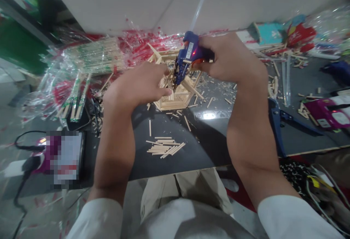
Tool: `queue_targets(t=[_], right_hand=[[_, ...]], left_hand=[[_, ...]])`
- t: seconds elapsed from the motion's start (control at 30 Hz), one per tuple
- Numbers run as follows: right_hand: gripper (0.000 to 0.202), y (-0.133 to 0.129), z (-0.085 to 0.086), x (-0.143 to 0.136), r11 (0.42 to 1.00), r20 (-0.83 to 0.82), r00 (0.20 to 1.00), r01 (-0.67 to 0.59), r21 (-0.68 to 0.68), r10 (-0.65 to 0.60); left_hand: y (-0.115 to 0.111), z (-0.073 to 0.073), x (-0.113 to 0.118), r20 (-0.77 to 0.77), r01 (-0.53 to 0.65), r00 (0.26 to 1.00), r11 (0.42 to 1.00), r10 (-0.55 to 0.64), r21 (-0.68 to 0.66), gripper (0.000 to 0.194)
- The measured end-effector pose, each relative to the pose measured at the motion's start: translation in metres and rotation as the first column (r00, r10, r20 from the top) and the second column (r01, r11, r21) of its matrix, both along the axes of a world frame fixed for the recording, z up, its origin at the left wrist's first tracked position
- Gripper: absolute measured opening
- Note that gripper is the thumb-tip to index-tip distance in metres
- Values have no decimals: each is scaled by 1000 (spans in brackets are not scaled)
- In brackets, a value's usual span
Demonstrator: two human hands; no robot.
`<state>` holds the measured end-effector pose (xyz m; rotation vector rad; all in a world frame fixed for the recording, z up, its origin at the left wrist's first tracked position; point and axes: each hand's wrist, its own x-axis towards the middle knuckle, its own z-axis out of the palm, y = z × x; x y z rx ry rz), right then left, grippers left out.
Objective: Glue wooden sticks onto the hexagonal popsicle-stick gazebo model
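My right hand (221, 58) is wrapped round a blue hot glue gun (189, 51), which has a small red light lit and a clear glue stick (201, 2) rising from its back. Its nozzle end points down over a model built of thin wooden sticks (175, 102), many-sided and layered. At the model's left side is my left hand (142, 82), thumb and fingers closed near the nozzle; what lies between the fingertips is too small to make out. Short cut sticks (165, 147) lie in a loose pile on the dark table nearer to me.
Plastic-wrapped stick bundles (93, 55) and red-and-clear wrappers crowd the back left. A phone (67, 159) lies front left. Blue-handled cutters (279, 122) and a purple power strip (329, 113) are at right. A ruler (212, 114) and wood scraps lie mid-table.
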<state>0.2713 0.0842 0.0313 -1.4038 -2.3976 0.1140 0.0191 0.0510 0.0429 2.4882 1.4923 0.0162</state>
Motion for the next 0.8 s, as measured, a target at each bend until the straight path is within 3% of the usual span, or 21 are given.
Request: queue_targets(t=[0.53, 0.8], right_hand=[[13, -2, 2, -2, 1000, -10, 1000, -19, 10, 19], [15, 4, -1, 0, 1000, -10, 1000, -14, 14, 14]], left_hand=[[-3, -4, 2, -2, -24, 1000, 999, 24, 44, 44], [-3, 4, -3, 13, -6, 1000, 1000, 5, 10, 43]])
